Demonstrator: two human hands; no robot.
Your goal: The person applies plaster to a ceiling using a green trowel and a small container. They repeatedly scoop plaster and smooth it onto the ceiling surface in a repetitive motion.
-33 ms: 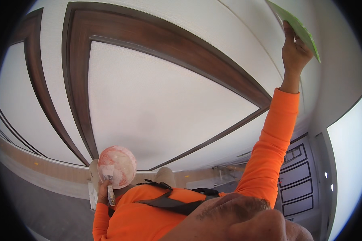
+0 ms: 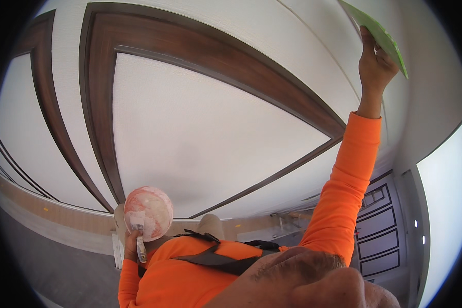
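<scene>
Down at the lower left my left hand [image 2: 132,245] is closed at the edge of a round pinkish bowl [image 2: 161,205] smeared with white paste. A putty knife [image 2: 140,238] is in that same hand, its paste-coated blade against the inside of the bowl. My right hand [image 2: 376,64], with the arm stretched up at the upper right, grips a thin flat green spreader [image 2: 382,38]. The spreader is up by the top of the white wall [image 2: 210,113]; whether its edge touches the surface I cannot tell. Some fingers of both hands are hidden.
Dark brown framed mouldings [image 2: 100,77] stand out from the wall. Below lie a grey floor covering [image 2: 72,267] and a tan strip along the wall. A black-framed panelled surface [image 2: 380,231] and a bright pale area [image 2: 444,205] are on the right.
</scene>
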